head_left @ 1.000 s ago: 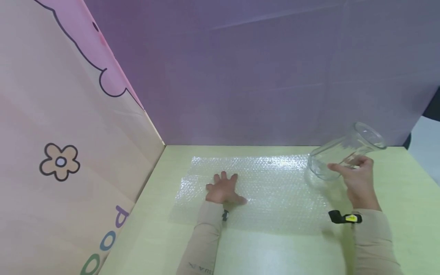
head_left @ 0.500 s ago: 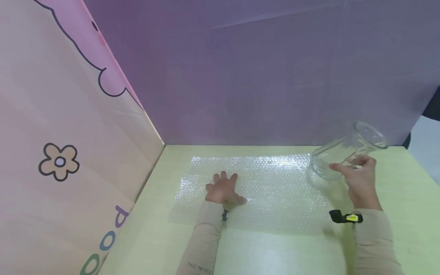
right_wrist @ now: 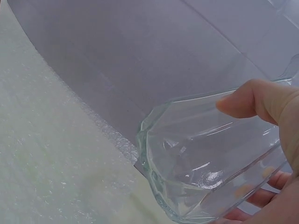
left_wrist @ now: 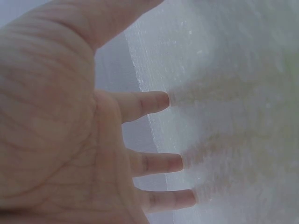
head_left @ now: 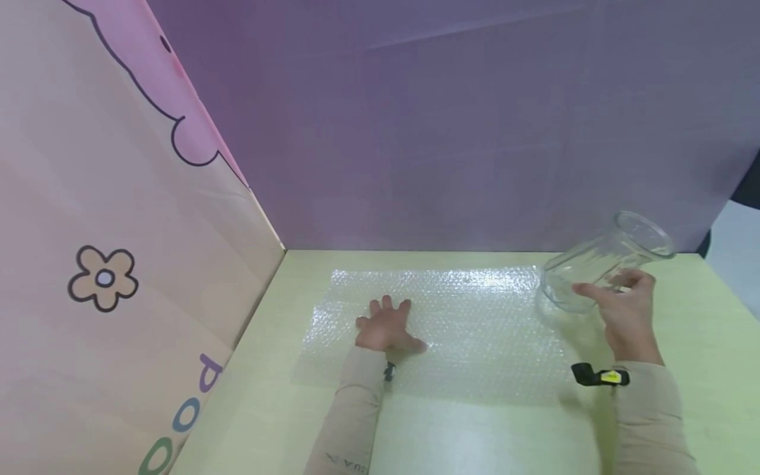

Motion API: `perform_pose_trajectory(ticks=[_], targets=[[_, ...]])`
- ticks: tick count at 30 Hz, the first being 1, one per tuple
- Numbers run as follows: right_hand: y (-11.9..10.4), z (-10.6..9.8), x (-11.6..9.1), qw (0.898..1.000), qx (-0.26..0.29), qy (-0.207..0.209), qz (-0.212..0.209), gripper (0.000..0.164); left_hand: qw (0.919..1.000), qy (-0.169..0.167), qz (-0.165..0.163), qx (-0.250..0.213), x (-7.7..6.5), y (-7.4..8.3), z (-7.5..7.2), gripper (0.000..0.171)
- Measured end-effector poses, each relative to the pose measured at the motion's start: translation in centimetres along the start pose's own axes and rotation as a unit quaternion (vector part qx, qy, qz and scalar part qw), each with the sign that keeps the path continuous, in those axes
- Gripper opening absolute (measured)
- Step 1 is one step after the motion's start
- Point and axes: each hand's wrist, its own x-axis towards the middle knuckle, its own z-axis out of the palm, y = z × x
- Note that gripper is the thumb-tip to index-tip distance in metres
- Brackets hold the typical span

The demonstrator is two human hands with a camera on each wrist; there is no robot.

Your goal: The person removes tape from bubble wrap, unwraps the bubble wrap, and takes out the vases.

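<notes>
A clear glass vase (head_left: pixel 584 264) leans to the right, its mouth up at the right and its thick base near the right edge of the bubble wrap. My right hand (head_left: pixel 626 310) grips it around the side, thumb in front; in the right wrist view the fingers show through the ribbed glass (right_wrist: pixel 201 154). My left hand (head_left: pixel 384 328) lies spread on the sheet of bubble wrap (head_left: pixel 475 343), left of its middle. Seen from the left wrist, straight fingers (left_wrist: pixel 161 163) touch the wrap with their tips. Whether the base touches the table, I cannot tell.
The bubble wrap lies flat on a pale yellow-green table (head_left: pixel 463 442). A purple-grey backdrop (head_left: pixel 445 132) rises behind the table. On the left stands a printed panel (head_left: pixel 148 218) with a flower and letters.
My right hand has shifted slightly to the right with the vase, whose base has slid toward the wrap's right edge. My left hand has stayed in place.
</notes>
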Motion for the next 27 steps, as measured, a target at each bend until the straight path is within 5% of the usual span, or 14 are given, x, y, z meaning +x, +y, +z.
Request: perform_pose_trajectory(ticks=[27], targets=[[0.2,-1.0,0.5,0.999,-0.031,0.021,0.028,0.094,1.0,-0.003,-0.005,0.001,-0.2,0.1,0.0,0.108]])
